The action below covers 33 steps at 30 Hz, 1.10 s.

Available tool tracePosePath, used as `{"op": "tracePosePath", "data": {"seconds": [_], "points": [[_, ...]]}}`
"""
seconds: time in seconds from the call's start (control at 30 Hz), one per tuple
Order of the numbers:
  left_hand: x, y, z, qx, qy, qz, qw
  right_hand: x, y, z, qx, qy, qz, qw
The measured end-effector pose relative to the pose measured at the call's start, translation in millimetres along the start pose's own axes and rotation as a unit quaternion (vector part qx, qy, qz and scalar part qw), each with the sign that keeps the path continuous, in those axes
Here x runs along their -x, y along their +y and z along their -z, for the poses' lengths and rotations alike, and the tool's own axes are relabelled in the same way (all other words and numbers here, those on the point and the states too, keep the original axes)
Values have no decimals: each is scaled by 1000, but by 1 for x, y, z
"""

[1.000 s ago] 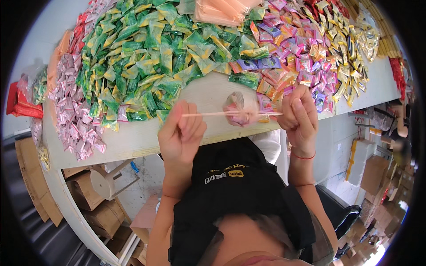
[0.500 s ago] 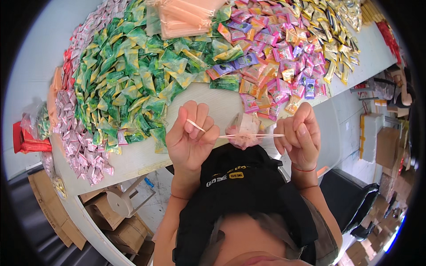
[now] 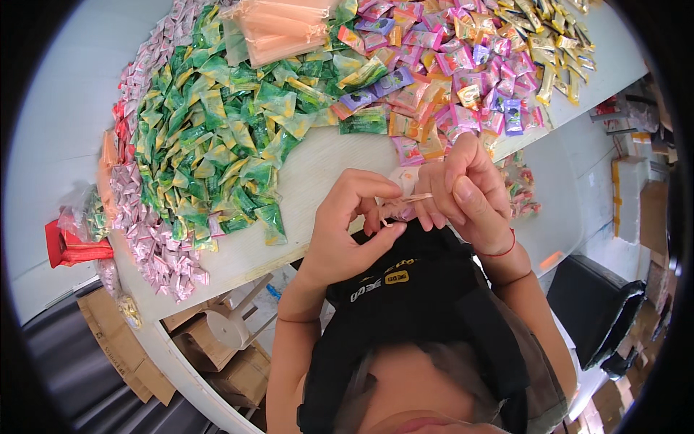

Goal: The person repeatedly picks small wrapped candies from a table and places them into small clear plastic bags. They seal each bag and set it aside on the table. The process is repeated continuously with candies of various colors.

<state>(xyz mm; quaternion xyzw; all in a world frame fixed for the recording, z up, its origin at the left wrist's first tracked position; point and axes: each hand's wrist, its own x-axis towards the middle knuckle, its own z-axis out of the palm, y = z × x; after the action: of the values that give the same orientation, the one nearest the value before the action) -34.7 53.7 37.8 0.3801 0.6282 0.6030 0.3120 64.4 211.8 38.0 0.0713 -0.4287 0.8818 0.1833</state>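
While both forearms rise from below toward the near edge of the tabletop [image 3: 307, 170], a small sheer pouch [image 3: 399, 210] sits between the two hands, partly hidden by fingers, in front of the upper part of a black apron [image 3: 441, 296]. The right grip [image 3: 468, 192] is pinched closed on a pale cord [image 3: 418, 197] that runs beside the pouch, with a thin red bracelet [image 3: 504, 246] around that wrist. The left grip [image 3: 348, 228] curls around the pouch's other side, its thumb and forefinger standing apart; whether its tucked fingers grasp the cord or the pouch, I cannot tell. Beyond the hands, a broad heap of green-and-yellow packets [image 3: 217, 137] covers much of the tabletop, with pale pink packets [image 3: 170, 257] along its left side. To the right lie pink, orange and purple packets [image 3: 441, 69], and past them gold packets [image 3: 557, 54]. A stack of peach mesh bags [image 3: 282, 32] rests on the far part of the green heap. Below the tabletop, at left, a beige stool [image 3: 228, 330] stands near cardboard boxes [image 3: 242, 376], and a black chair [image 3: 596, 311] is at right.
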Motion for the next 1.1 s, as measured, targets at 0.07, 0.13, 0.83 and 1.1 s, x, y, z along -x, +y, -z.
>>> {"op": "tracePosePath", "data": {"seconds": [0.07,0.13,0.83,1.1], "points": [[2,0,-2,-91,66,-42,993,2,4,-4,-2,-12,3,1000],[5,-1,-2,-136,121,-66,981,5,5,-7,5,-28,-1,1000],[30,-1,22,-323,97,-263,904,-21,42,9,405,-187,56,893],[30,-7,30,-349,126,-244,896,-30,46,13,348,-209,12,914]]}}
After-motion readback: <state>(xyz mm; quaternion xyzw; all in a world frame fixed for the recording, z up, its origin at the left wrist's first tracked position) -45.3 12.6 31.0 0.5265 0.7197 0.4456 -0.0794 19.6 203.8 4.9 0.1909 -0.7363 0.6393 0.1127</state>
